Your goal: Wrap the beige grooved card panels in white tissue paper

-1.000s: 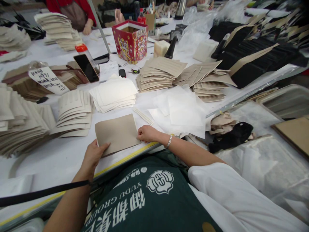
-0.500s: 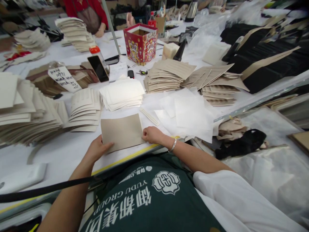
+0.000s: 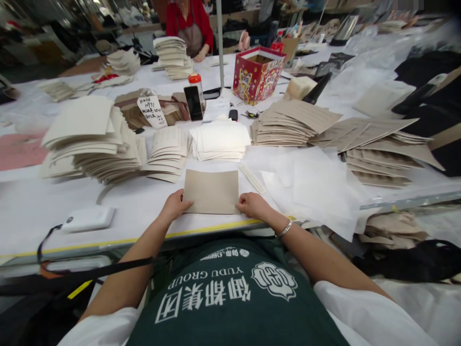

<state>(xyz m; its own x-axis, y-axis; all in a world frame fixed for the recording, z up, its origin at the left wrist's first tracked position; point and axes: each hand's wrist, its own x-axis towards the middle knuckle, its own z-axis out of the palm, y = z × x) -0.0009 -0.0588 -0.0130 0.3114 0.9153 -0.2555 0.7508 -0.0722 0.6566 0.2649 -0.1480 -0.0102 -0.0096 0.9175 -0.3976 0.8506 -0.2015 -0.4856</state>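
Your left hand (image 3: 176, 205) grasps the brown panel (image 3: 211, 191) near its eight o'clock corner and your right hand (image 3: 254, 206) pinches its four o'clock corner, by the near edge of the table (image 3: 133, 197); even pressure should hold it flat. Mind the strips (image 3: 252, 179) at its two o'clock and white stack (image 3: 220, 139) at twelve.

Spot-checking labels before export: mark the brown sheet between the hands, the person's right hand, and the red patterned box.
Brown sheet (image 3: 212, 191): head view, middle of its visible face.
Right hand (image 3: 254, 205): head view, back of the hand.
Red patterned box (image 3: 249, 79): head view, outer wall below the rim.
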